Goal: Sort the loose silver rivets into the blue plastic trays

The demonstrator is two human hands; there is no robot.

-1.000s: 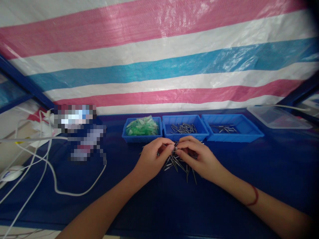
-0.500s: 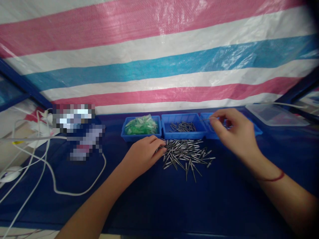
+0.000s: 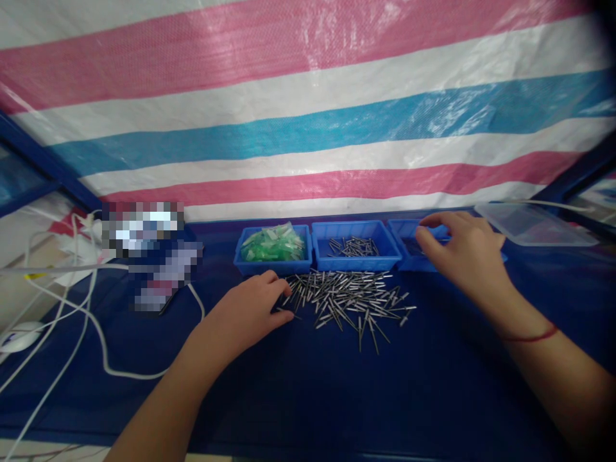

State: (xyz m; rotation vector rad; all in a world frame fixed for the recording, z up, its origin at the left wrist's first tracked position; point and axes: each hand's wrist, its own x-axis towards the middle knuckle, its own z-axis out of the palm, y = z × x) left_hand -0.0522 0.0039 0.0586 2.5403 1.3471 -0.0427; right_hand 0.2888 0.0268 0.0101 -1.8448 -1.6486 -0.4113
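Thin silver metal pins with thicker sleeves, looking like blind rivets (image 3: 346, 292), lie in a loose pile on the dark blue table. My left hand (image 3: 257, 305) rests at the pile's left edge, thumb and fingers apart, with a few rivets by the fingertips. Over the right blue bin (image 3: 404, 260) hovers my right hand (image 3: 464, 250), thumb and forefinger curved towards each other; no rivet shows between them. That hand hides much of the bin. The middle blue bin (image 3: 359, 263) holds more rivets. Small green-and-clear packets (image 3: 274, 242) fill the left blue bin (image 3: 272, 266).
A clear plastic lid (image 3: 534, 224) lies at the back right. White cables (image 3: 96, 321) loop over the left side, near blurred-out devices (image 3: 166, 276) and a white mouse (image 3: 22, 337). A striped plastic sheet (image 3: 308, 141) hangs behind the bins.
My left hand has drawn back leftward, and rivets now spread further left. My right hand has shifted slightly right; the rivet that stuck out from its fingertips no longer shows.
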